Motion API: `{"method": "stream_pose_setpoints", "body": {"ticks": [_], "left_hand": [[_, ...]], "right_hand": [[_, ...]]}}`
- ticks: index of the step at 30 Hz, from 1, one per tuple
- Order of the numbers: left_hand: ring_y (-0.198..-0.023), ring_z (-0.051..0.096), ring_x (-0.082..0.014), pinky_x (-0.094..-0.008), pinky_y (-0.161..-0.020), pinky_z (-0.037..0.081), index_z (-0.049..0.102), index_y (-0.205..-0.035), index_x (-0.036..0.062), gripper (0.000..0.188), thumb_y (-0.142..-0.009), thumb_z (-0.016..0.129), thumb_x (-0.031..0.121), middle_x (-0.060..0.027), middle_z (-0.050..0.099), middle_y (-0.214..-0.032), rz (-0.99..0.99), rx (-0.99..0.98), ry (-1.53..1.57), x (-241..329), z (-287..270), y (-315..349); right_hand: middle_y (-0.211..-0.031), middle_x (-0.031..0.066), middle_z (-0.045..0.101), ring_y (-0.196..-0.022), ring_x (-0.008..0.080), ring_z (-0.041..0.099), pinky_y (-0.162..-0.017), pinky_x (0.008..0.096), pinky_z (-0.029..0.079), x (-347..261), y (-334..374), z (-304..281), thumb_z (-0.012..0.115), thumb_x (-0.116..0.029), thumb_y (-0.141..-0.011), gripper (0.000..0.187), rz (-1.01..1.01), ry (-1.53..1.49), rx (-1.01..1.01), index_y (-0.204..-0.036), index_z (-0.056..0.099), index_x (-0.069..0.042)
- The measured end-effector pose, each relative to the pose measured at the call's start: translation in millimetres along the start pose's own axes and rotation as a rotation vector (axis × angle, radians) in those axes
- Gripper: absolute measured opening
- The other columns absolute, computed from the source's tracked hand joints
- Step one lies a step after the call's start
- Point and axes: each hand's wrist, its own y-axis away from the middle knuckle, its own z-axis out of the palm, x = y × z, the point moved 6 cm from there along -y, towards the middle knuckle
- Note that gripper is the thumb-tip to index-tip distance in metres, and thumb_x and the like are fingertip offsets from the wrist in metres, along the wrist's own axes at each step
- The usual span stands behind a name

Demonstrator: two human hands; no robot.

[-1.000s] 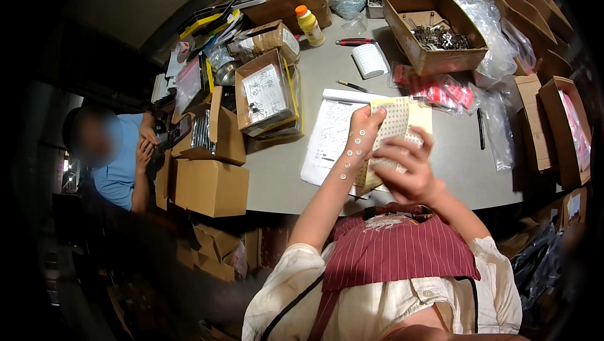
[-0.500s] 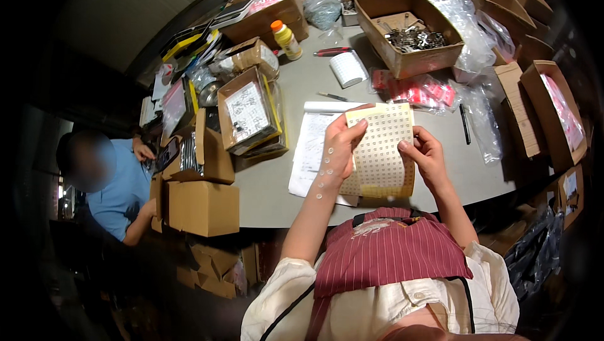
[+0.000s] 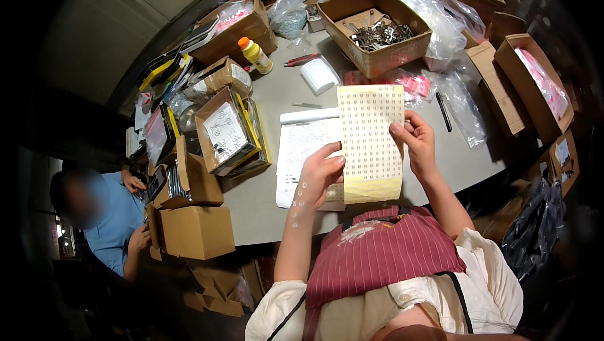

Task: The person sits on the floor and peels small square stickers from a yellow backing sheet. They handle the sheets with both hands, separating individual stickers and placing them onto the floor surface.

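Note:
A pale yellow sheet of small printed stickers [image 3: 371, 133] is held up in front of me, above the table. My right hand [image 3: 416, 147] pinches its right edge, thumb on the front and fingers partly behind. At the lower left edge my left hand [image 3: 322, 176] is closed, thumb tip against the sheet; its other fingertips are partly hidden. Several small clear round dots stick to my left wrist and forearm. Under the sheet and my left hand lie a handwritten paper pad [image 3: 305, 146] and part of another dotted sheet [image 3: 335, 195].
Beyond the pad are a white label roll [image 3: 319, 75], a red knife [image 3: 302, 60] and a box of metal clips [image 3: 371, 58]. A black pen [image 3: 444, 112] lies right, by plastic bags. Cartons [image 3: 196, 231] stand left, where a person in blue [image 3: 116, 215] works.
My left hand has moved down the sheet's left edge from its upper corner. The sheet now stands more upright, facing me. The whole view has shifted and turned slightly.

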Motion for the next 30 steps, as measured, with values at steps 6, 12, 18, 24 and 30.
{"method": "stream_pose_setpoints", "body": {"ticks": [6, 12, 18, 24, 30], "left_hand": [[-0.105, 0.067, -0.0192, -0.0295, -0.091, 0.051, 0.049, -0.141, -0.0081, 0.062, -0.085, 0.069, 0.01, -0.0189, 0.07, -0.119, -0.076, -0.094, -0.084, -1.8, 12.7, 17.0], [-0.086, 0.064, -0.0105, -0.0239, -0.077, 0.051, 0.047, -0.14, -0.0066, 0.057, -0.089, 0.07, 0.006, -0.0091, 0.07, -0.107, -0.034, -0.155, -0.098, -15.3, 17.5, 11.3], [-0.106, 0.066, -0.0168, -0.0288, -0.094, 0.053, 0.047, -0.139, -0.0082, 0.051, -0.093, 0.064, 0.001, -0.014, 0.065, -0.124, -0.039, -0.093, -0.019, -19.4, 26.1, 8.8], [-0.118, 0.061, -0.0209, -0.0331, -0.105, 0.047, 0.047, -0.139, -0.0091, 0.048, -0.094, 0.06, -0.002, -0.017, 0.061, -0.132, 0.112, 0.033, 0.008, -18.2, 15.1, 6.2], [-0.112, 0.063, -0.0182, -0.0308, -0.099, 0.048, 0.051, -0.136, -0.0084, 0.047, -0.091, 0.063, -0.001, -0.0144, 0.065, -0.125, 0.214, 0.101, -0.019, -14.1, 7.0, 5.9]], "right_hand": [[-0.097, 0.0078, 0.074, -0.085, 0.008, 0.067, -0.08, 0.0223, 0.05, -0.8, -7.7, -17.5, 0.065, -0.01, -0.097, 0.024, -0.059, 0.0, 0.06, -0.116, 0.061, 0.002], [-0.095, 0.0071, 0.074, -0.083, 0.0069, 0.066, -0.078, 0.0214, 0.05, -2.7, -5.8, -11.6, 0.064, -0.009, -0.098, 0.022, -0.067, -0.029, 0.056, -0.116, 0.061, 0.003], [-0.098, 0.0067, 0.073, -0.088, 0.0073, 0.066, -0.083, 0.0227, 0.049, 3.7, -1.1, -11.7, 0.064, -0.01, -0.098, 0.026, -0.031, -0.02, -0.006, -0.12, 0.06, 0.002], [-0.11, 0.0083, 0.07, -0.103, 0.0128, 0.064, -0.093, 0.0284, 0.048, -0.9, 6.0, 4.5, 0.069, -0.008, -0.088, 0.054, 0.05, -0.052, -0.189, -0.138, 0.049, 0.001], [-0.111, 0.009, 0.07, -0.105, 0.0132, 0.063, -0.093, 0.0298, 0.048, 16.7, 10.9, 7.4, 0.064, 0.002, -0.082, 0.062, 0.078, -0.001, -0.269, -0.142, 0.045, 0.001]]}}
